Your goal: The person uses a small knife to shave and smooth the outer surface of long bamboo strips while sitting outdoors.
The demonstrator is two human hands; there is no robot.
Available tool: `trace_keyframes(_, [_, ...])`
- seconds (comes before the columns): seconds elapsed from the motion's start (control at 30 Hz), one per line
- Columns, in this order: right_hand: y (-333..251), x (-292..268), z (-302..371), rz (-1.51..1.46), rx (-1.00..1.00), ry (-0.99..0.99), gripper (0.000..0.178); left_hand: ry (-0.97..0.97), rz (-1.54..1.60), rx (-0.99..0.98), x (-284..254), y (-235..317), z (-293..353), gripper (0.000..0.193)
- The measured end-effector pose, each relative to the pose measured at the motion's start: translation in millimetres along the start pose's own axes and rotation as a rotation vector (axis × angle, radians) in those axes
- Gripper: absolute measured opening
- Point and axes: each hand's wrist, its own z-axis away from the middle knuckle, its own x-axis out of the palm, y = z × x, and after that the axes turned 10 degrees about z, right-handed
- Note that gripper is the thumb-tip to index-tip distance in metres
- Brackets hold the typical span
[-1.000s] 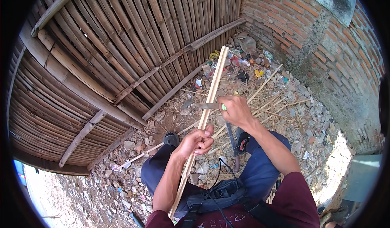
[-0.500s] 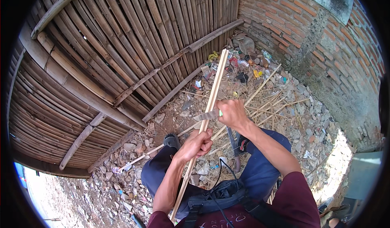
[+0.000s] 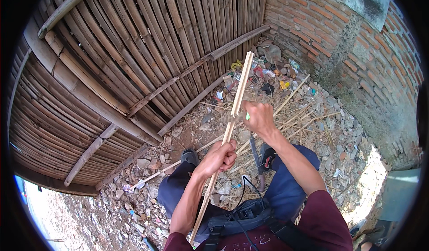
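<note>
A long, pale split bamboo strip (image 3: pixel 242 83) runs from beside my lap up and away, slanting slightly right. My left hand (image 3: pixel 216 158) is wrapped round it at about its middle. My right hand (image 3: pixel 260 118) is closed on a knife, whose bright green handle (image 3: pixel 248 116) peeks out by the thumb. The blade lies across the strip above my left hand, blurred and hard to make out. At its far end the strip shows a lengthwise groove. Between my feet stands or lies a dark long-bladed tool (image 3: pixel 255 155) with a brownish handle.
More bamboo strips (image 3: pixel 295 121) are strewn over the rubble ground (image 3: pixel 321 161) ahead and right. Litter (image 3: pixel 268 74) is heaped in the far corner. A bamboo-slat wall (image 3: pixel 156 45) rises left, a brick wall (image 3: pixel 308 18) right. A black cable (image 3: pixel 243 193) loops over my waist pouch.
My right hand has moved slightly up and to the right along the strip with the knife. The blade, seen broadside before, now shows only faintly. My left hand keeps its grip.
</note>
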Motion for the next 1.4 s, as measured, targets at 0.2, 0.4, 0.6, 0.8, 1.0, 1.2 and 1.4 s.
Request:
trace_keyframes(0.2, [142, 13, -34, 0.105, 0.560, 0.101, 0.015, -0.097, -0.214, -0.131, 21, -36, 0, 0.019])
trace_keyframes(0.4, [181, 31, -24, 0.049, 0.726, -0.162, 0.026, -0.068, -0.037, -0.143, 1, -31, 11, 0.018])
trace_keyframes(0.6, [191, 22, 5, -0.248, 0.554, -0.719, 0.032, -0.240, 0.243, -0.155, -22, -18, 19, 0.026])
trace_keyframes(0.8, [199, -1, 23, -0.360, 0.547, -0.681, 0.032, -0.040, -0.103, -0.055, 24, 32, 45, 0.017])
trace_keyframes(1.0, [135, -94, 28, -1.265, 0.614, -0.090, 0.046, 0.399, -1.267, 0.460, 59, 59, 80, 0.027])
trace_keyframes(1.2, [86, -151, 97, -1.859, 0.472, -0.042, 0.073, 0.505, -1.730, 0.609, 70, 44, 75, 0.037])
trace_keyframes(1.4, [64, -186, 163, -2.029, 0.385, 0.024, 0.093, 0.301, -1.919, 0.754, 74, 25, 55, 0.042])
